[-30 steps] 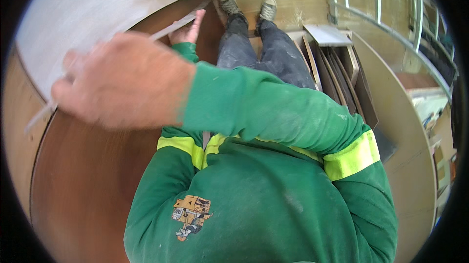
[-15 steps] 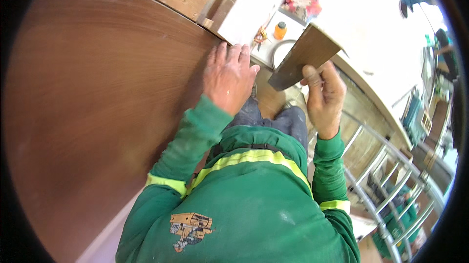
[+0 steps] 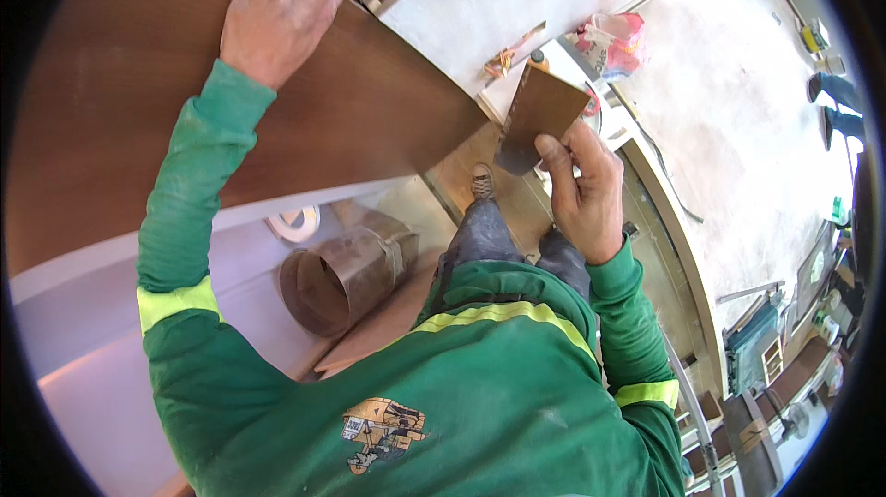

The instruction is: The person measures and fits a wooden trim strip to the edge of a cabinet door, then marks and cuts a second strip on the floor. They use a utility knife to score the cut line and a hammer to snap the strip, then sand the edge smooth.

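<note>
Sweater: green, long-sleeved, with pale smudges; at the near side of the brown panel, which is the reference for all locations.
Left hand: back upward, over the brown panel close to its far edge. Fingers slightly spread; fingertips run to the edge of view. Whether this grip is closed on anything cannot be told.
Right hand: raised, to the right of the brown panel. Grip clamped, thumb against fingers, on the brown plate.
Brown plate: flat, four-sided, held tilted by its lower right part; just right of the brown panel's right corner as viewed.
Brown roll: hollow, band of tape around one end; lower than the brown panel, on its near side.
White ring: beside the brown roll, near the brown panel's near edge.
Shoe: laced, on the floor, right of the brown panel.
Bottle: orange, partly hidden by the brown plate; beyond the brown panel's right corner.
Bag: pink and white, farther right of the brown panel.
Co-worker's legs: dark trousers, well apart from the brown panel, far right.
</note>
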The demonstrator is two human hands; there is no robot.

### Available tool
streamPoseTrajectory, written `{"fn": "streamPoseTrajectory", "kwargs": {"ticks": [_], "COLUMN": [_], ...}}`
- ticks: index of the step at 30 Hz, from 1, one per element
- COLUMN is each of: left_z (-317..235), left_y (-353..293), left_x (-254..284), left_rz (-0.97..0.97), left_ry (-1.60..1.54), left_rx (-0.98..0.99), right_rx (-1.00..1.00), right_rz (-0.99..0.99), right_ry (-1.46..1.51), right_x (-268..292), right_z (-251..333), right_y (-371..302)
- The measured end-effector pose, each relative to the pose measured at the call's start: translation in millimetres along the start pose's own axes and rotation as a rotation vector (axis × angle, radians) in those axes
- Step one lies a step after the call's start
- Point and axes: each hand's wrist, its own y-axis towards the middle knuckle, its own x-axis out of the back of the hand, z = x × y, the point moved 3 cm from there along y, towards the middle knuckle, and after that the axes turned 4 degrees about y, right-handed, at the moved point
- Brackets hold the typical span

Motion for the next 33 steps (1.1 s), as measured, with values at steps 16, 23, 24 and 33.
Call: {"fn": "streamPoseTrajectory", "kwargs": {"ticks": [16, 23, 24, 33], "left_z": [-86, -154, -166, -232], "left_y": [25, -12, -13, -110], "left_x": [71, 163, 179, 249], "left_rz": [0.148, 0.33, 0.459, 0.928], "left_ry": [0.102, -0.102, -0.11, -0.289], "left_rx": [0.109, 0.199, 0.204, 0.27], "right_rx": [-0.082, -0.076, -0.061, 0.005], "right_rz": [-0.095, 0.042, 0.063, 0.202], "right_ry": [0.072, 0.163, 0.168, 0.29], "right_x": [84, 106, 109, 87], "right_z": [-34, -55, -57, -43], "right_y": [-60, -60, -58, -41]}}
